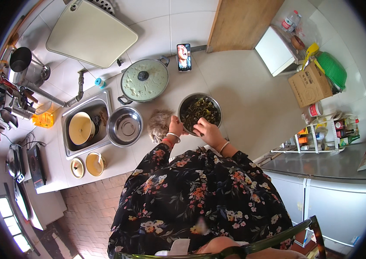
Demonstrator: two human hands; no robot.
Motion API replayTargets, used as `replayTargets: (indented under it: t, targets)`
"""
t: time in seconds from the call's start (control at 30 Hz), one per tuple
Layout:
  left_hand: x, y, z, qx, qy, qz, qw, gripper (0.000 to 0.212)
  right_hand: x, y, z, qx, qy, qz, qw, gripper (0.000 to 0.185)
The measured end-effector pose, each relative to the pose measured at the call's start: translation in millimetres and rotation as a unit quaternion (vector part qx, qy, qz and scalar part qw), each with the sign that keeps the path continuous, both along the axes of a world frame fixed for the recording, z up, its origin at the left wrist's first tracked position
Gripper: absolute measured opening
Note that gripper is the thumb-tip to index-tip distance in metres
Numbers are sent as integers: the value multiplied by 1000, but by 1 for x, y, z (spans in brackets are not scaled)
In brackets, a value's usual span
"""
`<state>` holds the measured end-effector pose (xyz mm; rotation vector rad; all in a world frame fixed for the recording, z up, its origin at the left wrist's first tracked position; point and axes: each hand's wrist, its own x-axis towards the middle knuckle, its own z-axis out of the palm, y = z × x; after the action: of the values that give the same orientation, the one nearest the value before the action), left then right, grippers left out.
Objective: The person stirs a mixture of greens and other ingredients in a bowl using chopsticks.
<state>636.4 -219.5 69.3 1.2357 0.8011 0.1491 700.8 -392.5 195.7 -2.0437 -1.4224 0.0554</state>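
Observation:
A stainless steel bowl [217, 103] of chopped dark leafy greens [201, 111] stands on the tiled counter before me. My left hand [176, 125] grips the bowl's near left rim. Over the near right part of the bowl, my right hand [209, 132] has its fingers curled down at the edge of the greens. Whether those fingers pinch anything is hidden. A crumpled grey-brown cloth [159, 124] lies just left of my left hand. Farther left sits a second steel bowl [125, 126], which overlaps the sink's right rim.
A lidded two-handled pan [150, 82] and a phone [184, 57] with a lit screen stand at the back. The sink [69, 151] holds a cream bowl [81, 128]. A yellow canister [95, 164] sits near the front edge. At right are a cardboard box [309, 84] and a bottle rack [316, 134].

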Motion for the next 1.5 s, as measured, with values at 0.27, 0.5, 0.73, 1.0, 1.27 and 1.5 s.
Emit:
replayTargets:
  t: [0.27,0.5,0.73,1.0,1.27,1.5]
  targets:
    - [5,-12,1,-42,7,-9,999,29,50,0,11,-4,87,48,995,9]
    - [2,-28,-6,27,10,11,1000,31,112,-16,19,71,427,-76,898,15]
    - [-3,-25,6,15,14,22,1000,24,153,1,36,10,324,-65,944,19]
    - [-2,-32,15,19,39,37,998,25,169,-64,-8,31,439,-124,890,19]
    - [-3,-30,6,3,23,25,999,27,83,-45,-62,179,624,-302,698,21]
    - [-6,-28,13,-56,28,29,998,28,87,-16,-10,224,555,-278,751,18]
